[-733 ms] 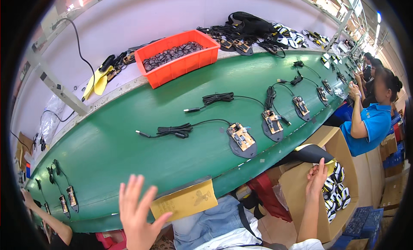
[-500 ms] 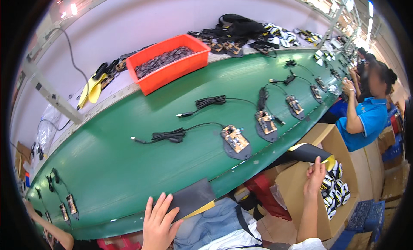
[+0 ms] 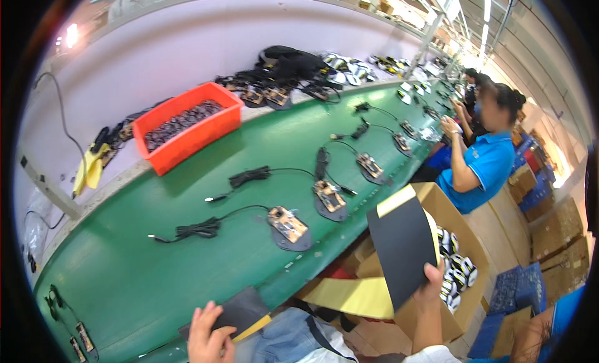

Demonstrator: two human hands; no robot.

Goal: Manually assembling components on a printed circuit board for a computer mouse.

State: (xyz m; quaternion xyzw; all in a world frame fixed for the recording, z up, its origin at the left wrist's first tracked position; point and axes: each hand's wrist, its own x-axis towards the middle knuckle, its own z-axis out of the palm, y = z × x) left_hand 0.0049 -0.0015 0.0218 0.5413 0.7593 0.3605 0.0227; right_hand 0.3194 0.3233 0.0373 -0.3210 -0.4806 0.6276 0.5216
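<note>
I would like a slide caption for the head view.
Right hand holds a black sheet beside a green belt bearing circuit boards with bundled cables.

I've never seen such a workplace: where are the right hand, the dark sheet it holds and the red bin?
Right hand (image 3: pixel 429 287): head view, on the middle of the hand.
Dark sheet (image 3: pixel 402 247): head view, on its broad black face.
Red bin (image 3: pixel 198 142): head view, on its front wall.

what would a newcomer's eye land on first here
Probably the bright orange bin of small dark pieces at the far edge of the green belt. Next, the big yellow-edged black sheet in the right hand, before an open carton. Circuit boards with black cables line the belt.
</note>
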